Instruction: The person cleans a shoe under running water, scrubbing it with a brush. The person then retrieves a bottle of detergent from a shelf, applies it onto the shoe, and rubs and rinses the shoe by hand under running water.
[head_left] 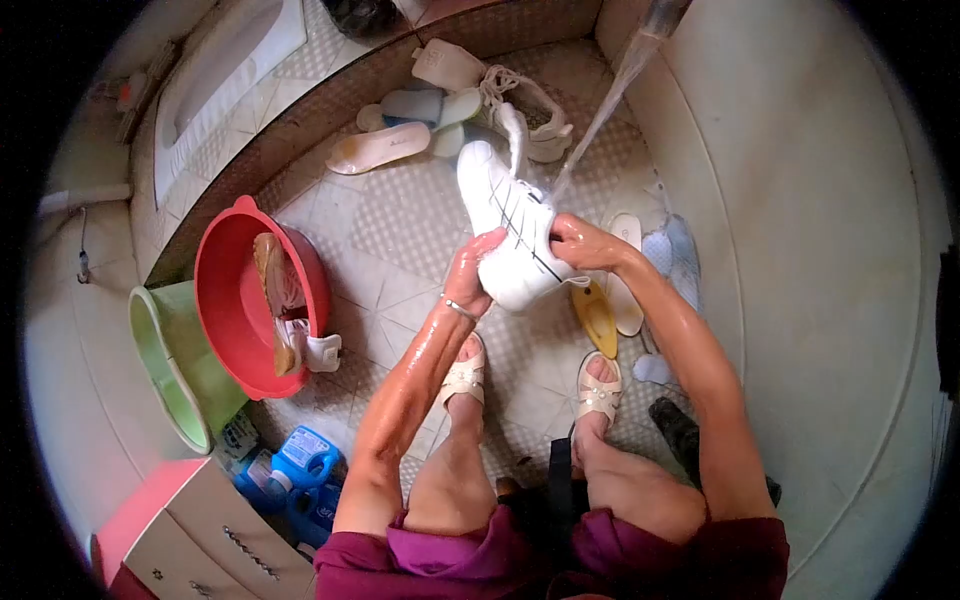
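Note:
A wet white sneaker (492,195) with thin black lines on its side is held in the air in front of me, toe pointing away. My left hand (474,272) grips it near the heel, thumb on the upper. The fingers of my right hand (588,243) reach into the shoe's opening, so their tips are hidden. From the tap (662,18) at the top, a stream of water (610,105) runs down onto the shoe's opening. Both forearms look wet.
Insoles (380,149) and a laced shoe (545,125) lie on the tiled floor ahead. A red basin (213,290) at left holds another shoe (285,290). Nearby are a green tub (165,365) and blue bottles (303,455). A yellow insole (597,318) lies at right.

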